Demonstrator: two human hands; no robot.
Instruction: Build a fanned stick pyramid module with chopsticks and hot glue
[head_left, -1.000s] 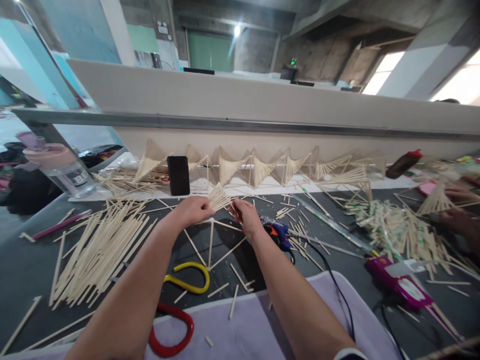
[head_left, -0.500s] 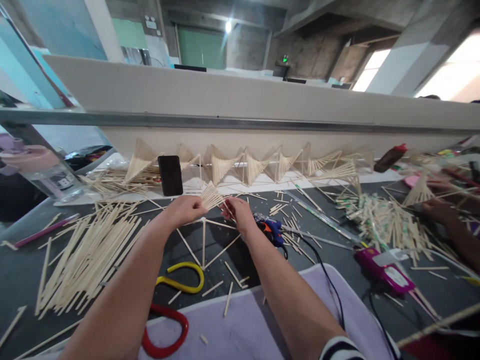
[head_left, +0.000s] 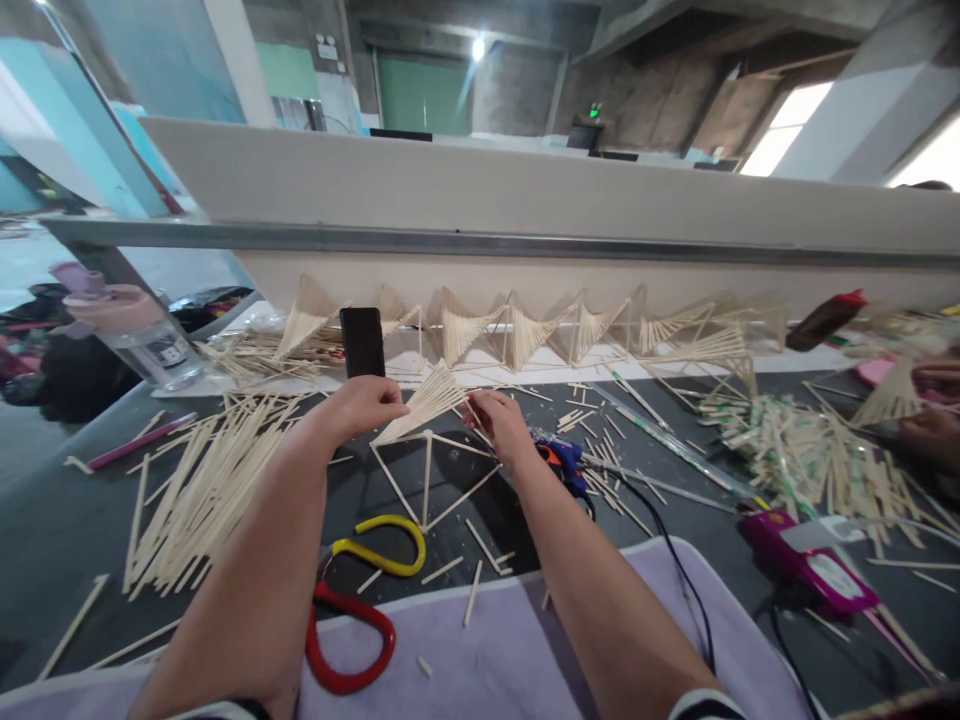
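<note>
A fan of thin wooden sticks (head_left: 429, 402) stands between my hands, joined to a triangular frame of sticks (head_left: 427, 480) that reaches toward me on the dark table. My left hand (head_left: 367, 405) pinches at the fan's left edge, its fingertips closed together. At the fan's right corner, the closed fingers of my right hand (head_left: 495, 418) meet the sticks; the exact contact is partly hidden. Just right of that hand lies a blue glue gun (head_left: 559, 460). Scissors with one yellow and one red handle (head_left: 352, 640) rest in front of the frame.
Loose sticks (head_left: 202, 500) pile at left, with cut sticks (head_left: 802, 450) at right. Finished stick fans (head_left: 540, 330) line the back behind a black phone (head_left: 363, 342). A bottle (head_left: 142, 340), a magenta tool (head_left: 806, 565), a lilac cloth (head_left: 600, 620) and another person's hand (head_left: 934, 430) are around.
The whole view has shifted, so things appear farther right. My left hand has drawn slightly away from the fan's middle, showing more of its sticks. My right hand stays at the fan's right corner.
</note>
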